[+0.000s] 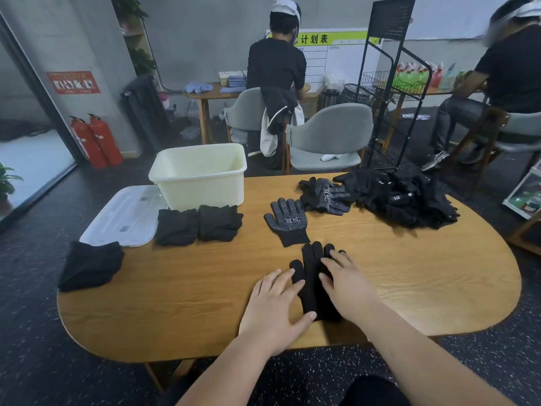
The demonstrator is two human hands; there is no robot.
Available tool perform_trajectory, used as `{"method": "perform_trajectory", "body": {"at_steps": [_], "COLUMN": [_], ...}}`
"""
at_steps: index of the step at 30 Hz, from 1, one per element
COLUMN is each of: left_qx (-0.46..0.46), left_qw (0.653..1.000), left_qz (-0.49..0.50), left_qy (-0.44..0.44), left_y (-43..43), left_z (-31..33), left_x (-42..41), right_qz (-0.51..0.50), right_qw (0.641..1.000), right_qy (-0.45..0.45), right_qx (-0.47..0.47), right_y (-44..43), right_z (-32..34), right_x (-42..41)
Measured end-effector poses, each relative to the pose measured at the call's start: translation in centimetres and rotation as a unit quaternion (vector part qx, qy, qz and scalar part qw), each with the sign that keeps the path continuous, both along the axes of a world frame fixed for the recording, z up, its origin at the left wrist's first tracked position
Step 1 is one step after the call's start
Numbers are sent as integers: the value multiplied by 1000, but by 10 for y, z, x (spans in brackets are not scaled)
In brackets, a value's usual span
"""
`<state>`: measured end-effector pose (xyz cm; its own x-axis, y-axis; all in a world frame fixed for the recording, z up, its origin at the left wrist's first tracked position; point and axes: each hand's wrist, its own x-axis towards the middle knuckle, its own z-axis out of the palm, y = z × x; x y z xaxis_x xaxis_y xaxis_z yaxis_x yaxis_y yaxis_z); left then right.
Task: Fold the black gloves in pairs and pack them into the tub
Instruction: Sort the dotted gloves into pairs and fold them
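A black glove (311, 276) is laid flat on the wooden table (175, 291), close to the near edge, with its fingers pointed away from the person. It is pressed down by both hands. The left hand (275, 306) is laid flat beside it with the fingers spread; the fingertips are set against the glove's left edge, and the thumb is touching its cuff end. The right hand (348, 285) is spread flat over the glove's right side, so that part of the glove is covered. Nothing is pinched or gripped by either hand.

Just beyond the hands, a dotted glove (288, 221) is spread palm up. A small pile of dotted gloves (326, 196) is seen farther back, and a large heap of black gloves (404, 200) lies to the right of it.

The cream tub (202, 191) is placed at the far left of the table, well apart from the hands, with its clear lid (126, 215) lying flat beside it. Two folded pairs (199, 225) are set just in front of the tub, and another folded stack (90, 265) rests at the left edge.
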<state>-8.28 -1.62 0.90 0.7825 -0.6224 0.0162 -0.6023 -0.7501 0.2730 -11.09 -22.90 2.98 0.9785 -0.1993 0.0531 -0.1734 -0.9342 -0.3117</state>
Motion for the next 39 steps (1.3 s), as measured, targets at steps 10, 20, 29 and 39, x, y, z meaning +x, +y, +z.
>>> {"method": "perform_trajectory", "body": {"at_steps": [10,20,29,39], "left_qx": [-39,-180,-230,-105], "left_qw": [999,981,970,994], "left_qz": [4,63,81,22], "left_qy": [7,15,0,-33], "left_y": [2,11,13,10], "left_z": [1,0,-1,1], "left_x": [0,0,-1,-8], "right_qz": [-14,29,63,38], "right_qw": [995,988,990,996], "right_qy": [20,100,75,-72], "right_qx": [-94,-112,-99,19], "right_y": [24,40,69,13], "right_z": [-4,-18,-29,-38], "right_x": [27,24,4,-33]}}
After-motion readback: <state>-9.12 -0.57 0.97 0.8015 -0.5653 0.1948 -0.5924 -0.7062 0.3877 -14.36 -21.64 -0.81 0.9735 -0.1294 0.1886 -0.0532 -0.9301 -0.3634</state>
